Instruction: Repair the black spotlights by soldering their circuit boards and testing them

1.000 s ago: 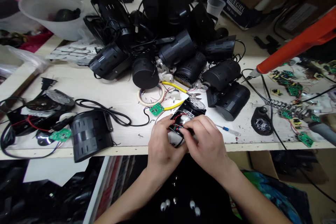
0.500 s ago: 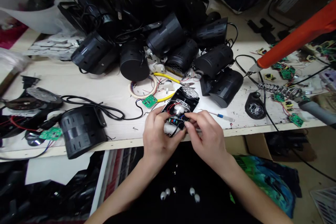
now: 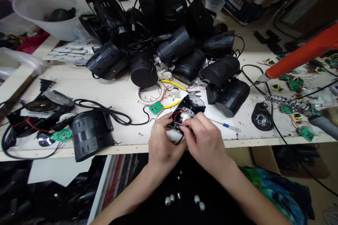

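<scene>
Near the table's front edge, an opened black lamp assembly [image 3: 184, 104] lies between both hands. It carries a clear faceted disc [image 3: 196, 101], a white motor-like part [image 3: 186, 115] and thin red wires [image 3: 176, 113]. My left hand [image 3: 163, 142] is closed around its near left side, thumb underneath. Over the near right side, my right hand [image 3: 206, 135] pinches with thumb and forefinger by the wires; what is in that pinch is hidden. A green circuit board [image 3: 156, 108] sits just beyond my left hand. To the right lies a screwdriver [image 3: 232, 127] with a clear handle.
Yellow-handled cutting pliers [image 3: 173, 84] and a tape roll [image 3: 139, 95] lie behind the assembly. Several black lamp housings [image 3: 144, 68] pile up at the back. Another housing [image 3: 91, 133] stands left. On the right are an orange-handled tool [image 3: 298, 58], a coiled metal stand [image 3: 287, 102] and loose boards.
The view has shifted, so the table's things appear lower and farther right. My right hand has moved in over the assembly, covering more of it. My left hand keeps its hold.
</scene>
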The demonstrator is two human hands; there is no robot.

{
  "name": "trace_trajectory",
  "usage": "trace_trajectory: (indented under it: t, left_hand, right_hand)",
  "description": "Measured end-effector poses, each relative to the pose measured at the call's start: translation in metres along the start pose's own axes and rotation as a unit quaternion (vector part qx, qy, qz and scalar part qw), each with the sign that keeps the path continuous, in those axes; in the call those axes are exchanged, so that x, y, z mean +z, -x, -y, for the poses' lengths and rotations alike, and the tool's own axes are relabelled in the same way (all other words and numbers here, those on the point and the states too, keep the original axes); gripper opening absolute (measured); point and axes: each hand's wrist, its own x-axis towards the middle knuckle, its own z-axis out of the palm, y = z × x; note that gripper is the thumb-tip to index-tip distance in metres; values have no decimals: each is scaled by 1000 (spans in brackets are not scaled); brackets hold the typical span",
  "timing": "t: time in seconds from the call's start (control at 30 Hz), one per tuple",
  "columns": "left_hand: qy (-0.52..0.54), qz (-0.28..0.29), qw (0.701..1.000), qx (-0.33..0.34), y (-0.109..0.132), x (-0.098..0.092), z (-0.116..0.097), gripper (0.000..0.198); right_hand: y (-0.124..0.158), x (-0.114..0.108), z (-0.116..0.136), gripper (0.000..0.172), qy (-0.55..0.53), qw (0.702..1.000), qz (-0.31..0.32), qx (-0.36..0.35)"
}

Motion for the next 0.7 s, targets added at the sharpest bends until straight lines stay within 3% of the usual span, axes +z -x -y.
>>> trace_trajectory:
  t: [0.1,0.23,0.47,0.7]
  left_hand:
    - [-3,2,1000,-6,-2,-1,-2,41]
    - [1,12,1000,-5,-4,-3,-5,39]
    - [9,36,999,12,-7,-7,-5,22]
    - [-6,27,1000,14,-8,-5,-7,24]
  right_hand:
    - [-4,-1,-1,19,12,1000,-4,-29]
    - [-4,-4,-4,11,-35,996,-54,-59]
    - [15,11,-10,12,50,971,-107,-210]
    - [16,16,-13,14,25,970,-115,-211]
